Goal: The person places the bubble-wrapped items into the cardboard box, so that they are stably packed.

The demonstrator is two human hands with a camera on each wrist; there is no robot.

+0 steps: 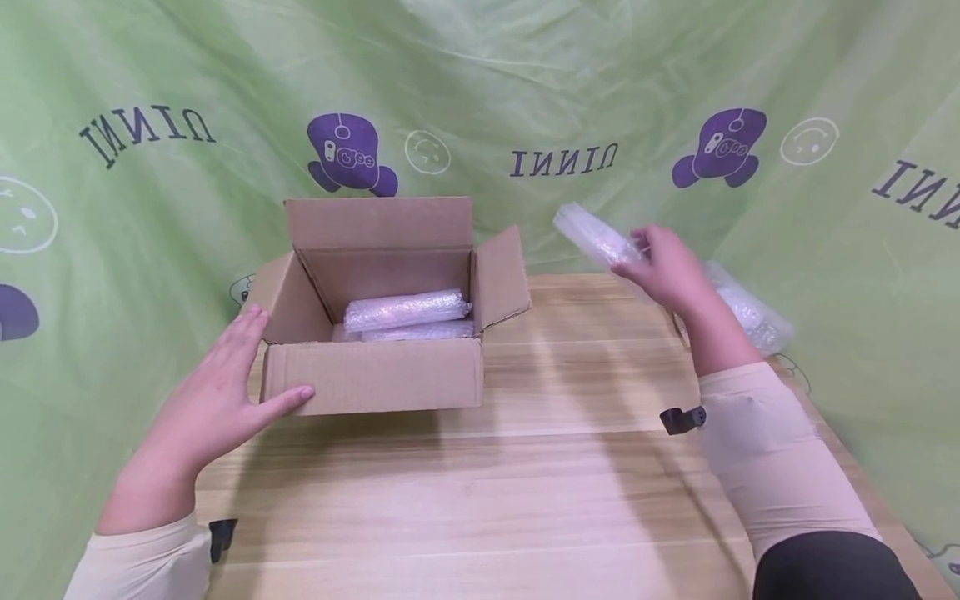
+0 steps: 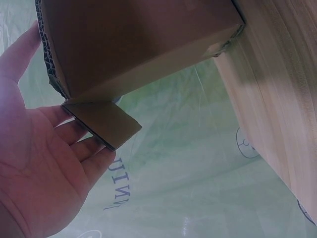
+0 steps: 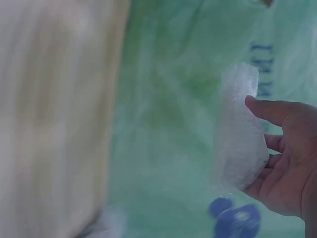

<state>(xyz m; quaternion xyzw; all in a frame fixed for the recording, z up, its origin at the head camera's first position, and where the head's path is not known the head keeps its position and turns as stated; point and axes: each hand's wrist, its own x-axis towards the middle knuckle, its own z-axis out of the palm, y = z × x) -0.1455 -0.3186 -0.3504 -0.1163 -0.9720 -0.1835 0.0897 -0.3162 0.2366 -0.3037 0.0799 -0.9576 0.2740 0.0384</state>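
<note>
An uncovered cardboard box (image 1: 375, 375) stands on the table with its flaps spread. Inside it lie bubble-wrapped bundles (image 1: 405, 310), one on top of another. At the box's left front corner is my left hand (image 1: 217, 396), its fingers extended along the side flap (image 2: 104, 124) and its thumb on the front flap. Right of the box, my right hand (image 1: 671, 271) grips a bubble-wrap bundle (image 3: 240, 134) above the table's far edge, thumb on one side and fingers on the other. What the wrap encloses cannot be made out.
More bubble wrap (image 1: 750, 312) sits at the table's far right, partly behind the right forearm. The wooden table (image 1: 525, 500) reaches back to a green printed curtain (image 1: 495, 83) that hangs behind and at both sides.
</note>
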